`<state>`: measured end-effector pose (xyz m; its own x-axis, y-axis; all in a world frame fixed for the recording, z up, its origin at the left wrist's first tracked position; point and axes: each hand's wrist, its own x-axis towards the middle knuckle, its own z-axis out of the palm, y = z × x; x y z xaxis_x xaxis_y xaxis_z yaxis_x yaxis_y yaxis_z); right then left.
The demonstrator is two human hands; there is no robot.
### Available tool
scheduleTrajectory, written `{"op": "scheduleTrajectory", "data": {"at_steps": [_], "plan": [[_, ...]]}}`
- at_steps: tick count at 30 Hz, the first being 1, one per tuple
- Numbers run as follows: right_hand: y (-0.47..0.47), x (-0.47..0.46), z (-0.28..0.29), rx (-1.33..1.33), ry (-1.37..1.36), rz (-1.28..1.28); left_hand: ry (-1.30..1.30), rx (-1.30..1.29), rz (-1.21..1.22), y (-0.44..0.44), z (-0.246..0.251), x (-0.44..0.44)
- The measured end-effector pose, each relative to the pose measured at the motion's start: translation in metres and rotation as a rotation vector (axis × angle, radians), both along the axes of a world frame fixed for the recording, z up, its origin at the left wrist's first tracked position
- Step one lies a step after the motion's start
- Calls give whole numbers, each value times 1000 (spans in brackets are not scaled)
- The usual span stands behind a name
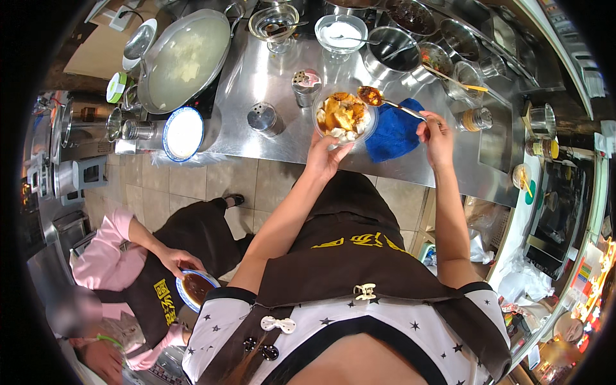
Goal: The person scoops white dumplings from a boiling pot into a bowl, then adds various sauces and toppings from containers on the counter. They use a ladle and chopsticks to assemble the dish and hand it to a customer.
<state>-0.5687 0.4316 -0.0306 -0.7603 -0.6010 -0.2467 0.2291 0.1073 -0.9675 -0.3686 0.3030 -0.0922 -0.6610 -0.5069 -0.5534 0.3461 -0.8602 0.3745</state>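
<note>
My left hand grips the near rim of a clear plastic bowl at the counter's front. White soft curd chunks lie in it under brown sauce. In my right hand is the handle of a metal spoon. Its head holds reddish-brown chili sauce just beyond the bowl's right rim. A blue cloth lies on the steel counter beneath the spoon handle. Left of the bowl stand two metal shakers with perforated lids, one farther back and one nearer.
A wide pan of cloudy liquid stands back left, near a blue-rimmed bowl. Glass bowls and steel pots line the back. At lower left a co-worker in pink sleeves holds a bowl of brown liquid.
</note>
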Motion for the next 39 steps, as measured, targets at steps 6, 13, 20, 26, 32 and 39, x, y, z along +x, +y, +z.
{"op": "scheduleTrajectory", "data": {"at_steps": [6,13,20,26,32,39], "plan": [[-11,16,-14,-56,-7,-20,-58,-11,-17,2,-29,-2],[-16,27,-22,-19,72,9,-379,-120,-232,-5,22,31],[-26,22,-38,60,129,125,-133,-1062,200,-81,205,-56],[-36,-3,-34,112,305,232,116,-1497,53,-54,365,-242],[-45,-32,-31,187,331,441,23,-2022,4,-18,442,-335],[-40,-42,-62,-24,181,370,49,-1650,321,-25,379,-215]]}}
